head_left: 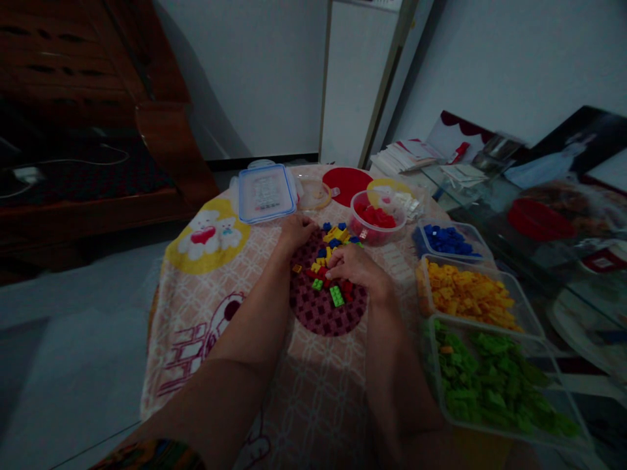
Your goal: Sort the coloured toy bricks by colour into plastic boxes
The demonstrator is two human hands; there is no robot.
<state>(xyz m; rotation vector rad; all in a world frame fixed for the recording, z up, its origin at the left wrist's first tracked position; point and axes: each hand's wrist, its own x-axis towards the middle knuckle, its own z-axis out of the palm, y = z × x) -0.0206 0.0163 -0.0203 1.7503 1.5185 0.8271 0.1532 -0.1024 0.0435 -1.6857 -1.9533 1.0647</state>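
Note:
A loose pile of small toy building bricks point(337, 234) in yellow, blue, red and green lies on a dark maroon patterned circle point(328, 321) of the tablecloth. At the pile's far left side is my left hand point(296, 233), its fingers curled together; whatever they hold is hidden. My right hand point(356, 264) reaches over the pile from the right, with thumb and fingers pinched by the red and yellow bricks. What sits in that pinch is too small to make out. Nearer to me lie a large green brick point(337, 296) and a smaller green brick point(317, 284).
To the right stand clear boxes of blue bricks point(448, 240), yellow bricks point(465, 294) and green bricks point(494, 378). A round tub point(377, 232) holds red bricks. Behind are a blue-edged lid point(267, 192) and a red disc point(347, 185). A cluttered glass table point(531, 261) adjoins on the right.

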